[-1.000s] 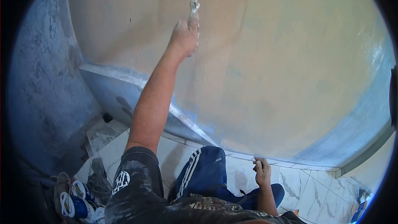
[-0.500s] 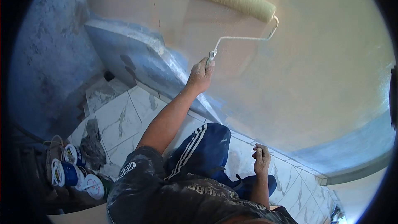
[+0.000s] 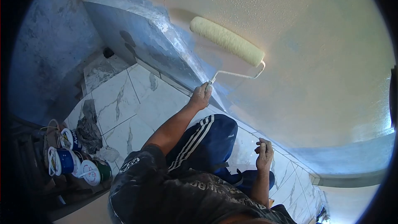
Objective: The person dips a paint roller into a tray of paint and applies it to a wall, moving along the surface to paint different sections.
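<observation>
A handle with a bent wire frame is gripped in my left hand [image 3: 200, 96], at the lower edge of the painted wall. Its long cream paint roller [image 3: 227, 40] lies against the wall [image 3: 311, 87], tilted down to the right. Fine wet-looking texture shows on the wall above the roller. My right hand [image 3: 264, 154] hangs low on the right, near my knee, its fingers curled in loosely and nothing visible in them.
Paint buckets [image 3: 96, 172] stand at the lower left beside a crumpled grey plastic sheet [image 3: 88, 130]. A blue-grey ledge [image 3: 153, 37] juts out left of the roller. Marbled white tiles [image 3: 116, 103] cover the floor below, around my bent knees.
My left hand and the roller have moved down the wall, the roller also slightly left. Textured paint now shows above it. My right hand stays low, with its fingers still curled.
</observation>
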Demonstrator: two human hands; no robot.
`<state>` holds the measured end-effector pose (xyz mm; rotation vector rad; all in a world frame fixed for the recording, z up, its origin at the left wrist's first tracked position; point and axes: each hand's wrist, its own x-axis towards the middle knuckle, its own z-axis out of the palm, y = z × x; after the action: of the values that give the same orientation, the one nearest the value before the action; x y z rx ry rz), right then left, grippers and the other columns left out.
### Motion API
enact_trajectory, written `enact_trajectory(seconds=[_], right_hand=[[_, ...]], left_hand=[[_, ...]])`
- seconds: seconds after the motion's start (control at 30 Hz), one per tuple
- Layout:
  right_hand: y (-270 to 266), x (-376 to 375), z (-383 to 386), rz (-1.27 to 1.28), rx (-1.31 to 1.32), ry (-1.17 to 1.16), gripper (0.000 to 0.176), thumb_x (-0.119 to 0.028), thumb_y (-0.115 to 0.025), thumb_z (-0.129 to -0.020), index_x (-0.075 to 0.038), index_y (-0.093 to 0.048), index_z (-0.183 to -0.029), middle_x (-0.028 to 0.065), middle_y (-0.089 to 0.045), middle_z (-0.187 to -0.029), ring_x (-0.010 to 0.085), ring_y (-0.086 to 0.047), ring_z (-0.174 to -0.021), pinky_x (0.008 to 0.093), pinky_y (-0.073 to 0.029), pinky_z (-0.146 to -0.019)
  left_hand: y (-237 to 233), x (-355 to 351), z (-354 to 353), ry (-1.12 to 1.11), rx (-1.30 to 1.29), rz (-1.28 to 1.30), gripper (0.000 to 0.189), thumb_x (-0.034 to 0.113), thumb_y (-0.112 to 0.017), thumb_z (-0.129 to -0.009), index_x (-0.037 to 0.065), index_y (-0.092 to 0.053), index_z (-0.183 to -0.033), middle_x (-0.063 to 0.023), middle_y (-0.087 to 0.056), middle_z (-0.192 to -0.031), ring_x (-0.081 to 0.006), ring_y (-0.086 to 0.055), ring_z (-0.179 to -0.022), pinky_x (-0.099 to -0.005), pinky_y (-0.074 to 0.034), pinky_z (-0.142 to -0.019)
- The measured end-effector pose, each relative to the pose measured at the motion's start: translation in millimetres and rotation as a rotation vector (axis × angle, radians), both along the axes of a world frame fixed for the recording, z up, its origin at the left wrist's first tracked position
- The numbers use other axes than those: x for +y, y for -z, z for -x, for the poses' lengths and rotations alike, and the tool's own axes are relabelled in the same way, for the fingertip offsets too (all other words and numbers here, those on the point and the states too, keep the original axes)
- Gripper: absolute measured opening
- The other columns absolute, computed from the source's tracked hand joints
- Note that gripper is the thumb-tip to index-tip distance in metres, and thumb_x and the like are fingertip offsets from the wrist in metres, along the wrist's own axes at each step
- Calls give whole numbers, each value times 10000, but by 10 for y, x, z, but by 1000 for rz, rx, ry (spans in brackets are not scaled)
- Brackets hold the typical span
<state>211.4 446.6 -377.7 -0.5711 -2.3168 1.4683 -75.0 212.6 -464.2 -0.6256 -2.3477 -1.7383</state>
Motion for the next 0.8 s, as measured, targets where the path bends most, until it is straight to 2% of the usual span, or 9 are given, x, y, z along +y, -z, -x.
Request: enact_trajectory(seconds=[0.07, 0.23, 0.33, 0.47, 0.67, 0.73, 0.8], right_hand=[[-9, 0, 13, -4, -15, 8, 458, -406, -522, -983, 25, -622, -1101, 109, -639, -850, 146, -569, -648, 295, -479, -610], [-41, -15, 40, -19, -36, 12, 460, -404, -532, -978, 30, -622, -1101, 112, -644, -849, 144, -566, -648, 300, -479, -614], [-41, -22, 59, -52, -48, 5, 455, -399, -530, -980, 30, -623, -1102, 116, -643, -852, 143, -562, -645, 297, -478, -615], [-117, -54, 114, -42, -47, 0, 438, -380, -528, -985, 29, -619, -1110, 121, -642, -861, 140, -563, -654, 293, -477, -620], [-134, -105, 237, -50, -42, -52, 395, -338, -520, -992, 28, -609, -1111, 117, -633, -864, 131, -546, -642, 277, -460, -609], [-137, -132, 273, -75, -41, -69, 367, -312, -511, -998, 27, -605, -1104, 115, -627, -867, 125, -532, -623, 266, -442, -587], [-126, -144, 294, -61, -36, -75, 370, -310, -509, -999, 31, -603, -1107, 113, -626, -871, 124, -531, -625, 266, -443, -592]], left_hand=[[217, -14, -8, -8, 34, 2, 323, 284, -502, -960, -26, -563, -1028, -259, -596, -730, -474, -584, -717, -494, -453, -622], [490, -95, -57, 90, -134, 74, 394, 308, -525, -951, -60, -563, -1086, -294, -615, -812, -488, -591, -779, -514, -471, -675], [893, -117, -64, 17, -43, 121, 421, 328, -513, -957, -73, -560, -1079, -300, -624, -854, -484, -594, -825, -526, -474, -719], [1198, -234, -165, 44, -114, 205, 419, 328, -504, -960, -71, -559, -1077, -301, -631, -885, -479, -595, -862, -533, -471, -751], [1198, -312, -294, 21, -167, 229, 413, 333, -506, -959, -57, -565, -1079, -313, -626, -886, -483, -592, -846, -531, -471, -742], [1322, -320, -274, 25, -65, 219, 420, 291, -500, -960, -53, -535, -1199, -278, -624, -798, -463, -599, -760, -531, -465, -698], [1398, -327, -288, 15, -67, 225, 426, 294, -505, -957, -54, -534, -1201, -279, -623, -804, -462, -599, -765, -529, -466, -701]])
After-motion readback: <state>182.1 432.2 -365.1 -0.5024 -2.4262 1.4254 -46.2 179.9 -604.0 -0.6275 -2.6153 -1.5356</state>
